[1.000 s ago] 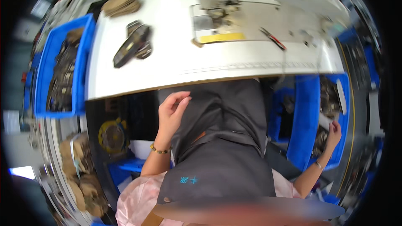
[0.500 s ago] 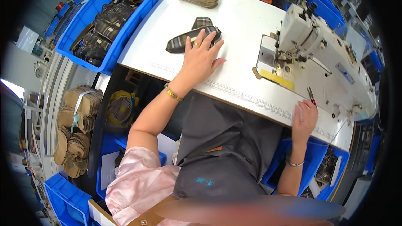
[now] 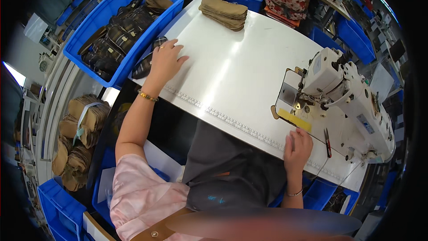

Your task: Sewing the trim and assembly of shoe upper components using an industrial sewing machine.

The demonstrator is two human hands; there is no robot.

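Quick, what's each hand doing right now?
Left hand: open, fingers spread, at the plaid slippers; contact unclear.
Right hand: loosely open, fingers curled, nothing visible in it.

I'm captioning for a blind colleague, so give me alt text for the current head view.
A person's left hand is over dark plaid slippers on a white table, beside a blue bin of similar ones. The right hand is near red-handled snips and a white sewing machine; brown insoles are stacked toward the back.
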